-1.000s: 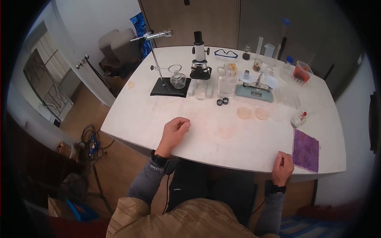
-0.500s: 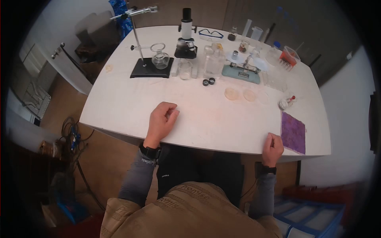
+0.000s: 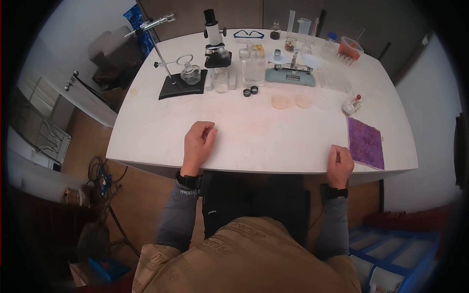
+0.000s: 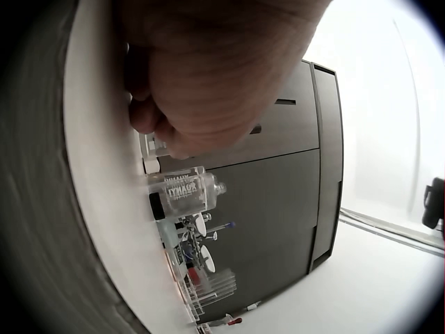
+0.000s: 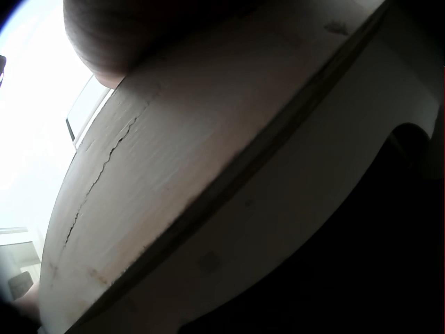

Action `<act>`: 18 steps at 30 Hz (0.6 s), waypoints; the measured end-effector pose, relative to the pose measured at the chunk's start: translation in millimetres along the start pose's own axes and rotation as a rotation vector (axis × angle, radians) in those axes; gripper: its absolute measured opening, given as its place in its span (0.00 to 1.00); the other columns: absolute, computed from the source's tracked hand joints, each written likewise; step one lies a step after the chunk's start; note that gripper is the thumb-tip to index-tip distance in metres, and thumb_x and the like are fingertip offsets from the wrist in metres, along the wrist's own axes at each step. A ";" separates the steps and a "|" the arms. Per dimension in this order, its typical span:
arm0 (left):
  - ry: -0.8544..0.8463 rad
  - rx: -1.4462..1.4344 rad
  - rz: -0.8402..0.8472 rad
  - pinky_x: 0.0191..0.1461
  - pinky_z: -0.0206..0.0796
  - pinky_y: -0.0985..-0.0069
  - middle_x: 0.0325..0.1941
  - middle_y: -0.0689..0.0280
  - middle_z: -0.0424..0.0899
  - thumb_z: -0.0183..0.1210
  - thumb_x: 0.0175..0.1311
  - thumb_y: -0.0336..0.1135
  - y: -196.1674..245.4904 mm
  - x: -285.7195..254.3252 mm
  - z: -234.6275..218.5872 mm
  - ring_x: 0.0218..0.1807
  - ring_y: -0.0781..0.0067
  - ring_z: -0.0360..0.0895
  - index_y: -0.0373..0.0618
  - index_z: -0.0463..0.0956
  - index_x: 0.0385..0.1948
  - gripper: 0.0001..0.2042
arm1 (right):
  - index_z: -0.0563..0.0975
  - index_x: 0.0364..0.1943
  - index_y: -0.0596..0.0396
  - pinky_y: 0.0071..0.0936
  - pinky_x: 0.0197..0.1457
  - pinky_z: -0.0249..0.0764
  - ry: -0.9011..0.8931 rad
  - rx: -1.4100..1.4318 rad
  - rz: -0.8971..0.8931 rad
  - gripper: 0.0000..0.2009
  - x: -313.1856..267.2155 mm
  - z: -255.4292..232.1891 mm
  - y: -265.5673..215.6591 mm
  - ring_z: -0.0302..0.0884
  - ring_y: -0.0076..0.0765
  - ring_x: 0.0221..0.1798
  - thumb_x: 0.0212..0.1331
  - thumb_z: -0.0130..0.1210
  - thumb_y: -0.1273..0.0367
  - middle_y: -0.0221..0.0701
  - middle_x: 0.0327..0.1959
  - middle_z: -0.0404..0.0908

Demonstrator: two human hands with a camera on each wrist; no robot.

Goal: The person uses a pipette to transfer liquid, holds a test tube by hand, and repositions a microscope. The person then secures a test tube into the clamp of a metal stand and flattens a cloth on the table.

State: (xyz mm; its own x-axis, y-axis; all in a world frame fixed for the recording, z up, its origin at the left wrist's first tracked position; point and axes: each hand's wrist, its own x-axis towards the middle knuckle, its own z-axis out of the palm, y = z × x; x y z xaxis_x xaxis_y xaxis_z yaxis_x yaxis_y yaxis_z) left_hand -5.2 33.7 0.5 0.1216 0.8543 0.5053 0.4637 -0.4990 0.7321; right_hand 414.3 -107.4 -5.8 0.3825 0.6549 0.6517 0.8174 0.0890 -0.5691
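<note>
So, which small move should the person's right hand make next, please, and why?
Probably the right hand should reach a little sideways to the purple cloth: this hand appears to hold nothing, and the cloth, lying flat on the table, is the nearest thing to it.

The white worktop (image 3: 273, 151) stands on a brown floor (image 3: 139, 193), with messy cords (image 3: 103, 180) at the left. A grey seat (image 3: 111, 51) is farther back, a pale wall (image 3: 421, 110) is on the right, and bright light shines beside a big grey cupboard (image 4: 268, 209).
</note>
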 end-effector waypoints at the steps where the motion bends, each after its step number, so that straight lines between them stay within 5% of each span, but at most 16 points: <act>1: 0.000 0.003 0.002 0.41 0.74 0.74 0.39 0.61 0.85 0.67 0.68 0.28 1.3 0.6 -1.7 0.35 0.71 0.81 0.38 0.83 0.45 0.08 | 0.84 0.38 0.59 0.34 0.32 0.71 0.002 0.003 0.001 0.02 0.9 2.4 0.9 0.76 0.38 0.26 0.66 0.63 0.75 0.36 0.28 0.80; 8: -0.028 0.035 -0.035 0.42 0.74 0.74 0.40 0.61 0.85 0.65 0.69 0.28 -0.9 0.1 3.5 0.35 0.71 0.81 0.38 0.83 0.45 0.07 | 0.85 0.37 0.58 0.33 0.32 0.72 0.038 0.000 -0.054 0.01 3.7 -2.8 0.8 0.76 0.37 0.26 0.64 0.64 0.75 0.35 0.28 0.80; 10: -0.041 0.056 -0.086 0.45 0.74 0.77 0.40 0.65 0.85 0.63 0.72 0.28 -0.7 0.3 2.9 0.38 0.78 0.78 0.37 0.83 0.47 0.08 | 0.85 0.36 0.57 0.33 0.32 0.72 0.023 0.013 -0.070 0.01 3.6 -2.0 3.8 0.76 0.37 0.25 0.63 0.64 0.75 0.34 0.27 0.80; 18: -0.025 0.066 -0.086 0.44 0.75 0.76 0.38 0.63 0.85 0.65 0.71 0.29 1.4 2.0 2.2 0.38 0.73 0.82 0.38 0.84 0.46 0.07 | 0.84 0.36 0.57 0.36 0.31 0.71 0.030 0.034 -0.084 0.01 6.4 -1.1 2.1 0.76 0.40 0.25 0.63 0.64 0.76 0.35 0.27 0.79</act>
State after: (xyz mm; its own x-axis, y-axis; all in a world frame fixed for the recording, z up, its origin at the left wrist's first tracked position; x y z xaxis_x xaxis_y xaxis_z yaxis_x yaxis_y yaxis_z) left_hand -2.4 35.1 1.5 0.0997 0.8974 0.4297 0.5297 -0.4135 0.7406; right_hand 418.9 -103.9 -2.3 0.3265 0.6216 0.7120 0.8319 0.1686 -0.5287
